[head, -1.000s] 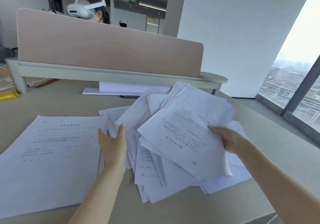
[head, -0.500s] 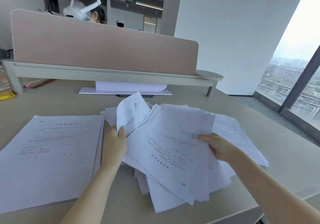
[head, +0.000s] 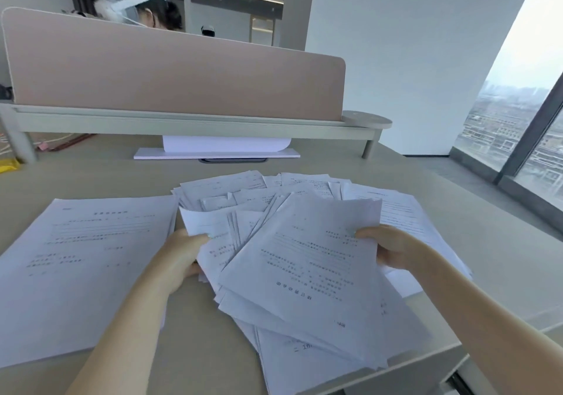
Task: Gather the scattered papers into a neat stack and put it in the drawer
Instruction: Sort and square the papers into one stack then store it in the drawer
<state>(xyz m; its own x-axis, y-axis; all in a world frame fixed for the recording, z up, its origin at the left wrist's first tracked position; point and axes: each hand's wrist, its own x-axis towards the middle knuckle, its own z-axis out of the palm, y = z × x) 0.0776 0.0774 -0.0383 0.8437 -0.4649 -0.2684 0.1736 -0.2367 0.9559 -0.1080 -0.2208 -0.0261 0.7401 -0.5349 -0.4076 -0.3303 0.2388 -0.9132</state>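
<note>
Both hands are gripping a loose, fanned sheaf of printed papers (head: 304, 260) on the desk (head: 457, 242) — left hand (head: 179, 257) pinching its left edge, right hand (head: 393, 249) its right.

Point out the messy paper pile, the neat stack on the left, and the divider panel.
Paper pile (head: 304, 260): head view, middle of its top sheet.
Neat stack (head: 82, 272): head view, centre of its top page.
Divider panel (head: 170, 77): head view, middle of its pink face.
</note>
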